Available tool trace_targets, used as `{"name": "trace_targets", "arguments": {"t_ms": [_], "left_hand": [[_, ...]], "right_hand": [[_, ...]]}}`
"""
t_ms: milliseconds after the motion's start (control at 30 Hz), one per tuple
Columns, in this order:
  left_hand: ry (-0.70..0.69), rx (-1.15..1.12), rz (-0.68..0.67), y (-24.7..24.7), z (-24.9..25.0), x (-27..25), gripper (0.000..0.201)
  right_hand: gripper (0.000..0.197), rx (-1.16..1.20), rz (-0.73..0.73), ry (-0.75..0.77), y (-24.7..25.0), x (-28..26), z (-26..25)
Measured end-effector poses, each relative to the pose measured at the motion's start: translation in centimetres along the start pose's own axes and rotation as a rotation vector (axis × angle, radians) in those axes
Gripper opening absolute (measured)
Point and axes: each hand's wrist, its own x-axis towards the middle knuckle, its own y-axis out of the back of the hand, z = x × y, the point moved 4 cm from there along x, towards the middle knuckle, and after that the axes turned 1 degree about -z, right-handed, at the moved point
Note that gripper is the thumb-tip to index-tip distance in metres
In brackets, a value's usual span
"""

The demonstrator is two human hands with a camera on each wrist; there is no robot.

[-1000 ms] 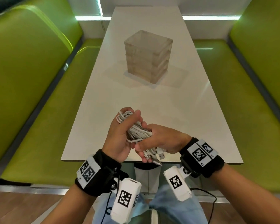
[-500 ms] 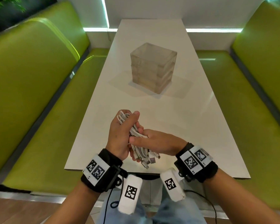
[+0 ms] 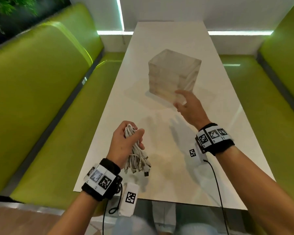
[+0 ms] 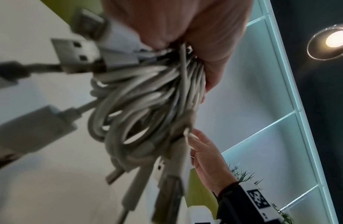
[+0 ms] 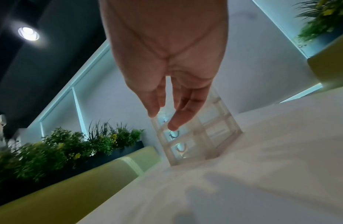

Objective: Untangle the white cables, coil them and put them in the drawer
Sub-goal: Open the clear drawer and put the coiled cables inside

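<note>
My left hand (image 3: 126, 143) grips a coiled bundle of white cables (image 3: 136, 160) above the near part of the white table (image 3: 159, 126); USB plugs dangle below the fist. The left wrist view shows the bundle of white cables (image 4: 144, 109) close up under my left hand (image 4: 188, 30). A translucent drawer unit (image 3: 173, 73) with stacked drawers stands mid-table. My right hand (image 3: 187, 104) is stretched out at its near lower corner, fingers straight and holding nothing. In the right wrist view my right hand (image 5: 167, 118) hovers just before the drawer unit (image 5: 197, 133) and its small round handles.
Green padded benches (image 3: 41, 99) run along both sides of the table, the right bench (image 3: 261, 99) close to the edge. A white wall with light strips closes the far end. Potted plants (image 5: 71, 145) stand behind the left bench.
My right hand has let go of the cable bundle and reached forward to the drawer unit. The left hand keeps the bundle and has drifted slightly left.
</note>
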Motion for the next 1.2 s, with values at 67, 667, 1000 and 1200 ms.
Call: {"name": "trace_targets", "arguments": {"t_ms": [67,667,1000,1200], "left_hand": [[0.000,0.017,-0.005,0.5,0.1,0.0,0.018],[-0.055,0.037,-0.031,-0.5,1.2,0.3,0.030],[-0.163,0.232,-0.167,-3.5,2.2,-2.1,0.036],[-0.151,0.352,-0.254,-3.9,2.5,-2.8,0.026]], "right_hand": [[0.048,-0.046,0.097,0.043,1.5,1.0,-0.1],[0.035,0.128,0.177,0.013,7.8,-0.8,0.7],[0.057,0.059,-0.341,0.021,7.3,-9.6,-3.0],[0.053,0.021,-0.254,0.086,7.5,-10.9,-4.2]]}}
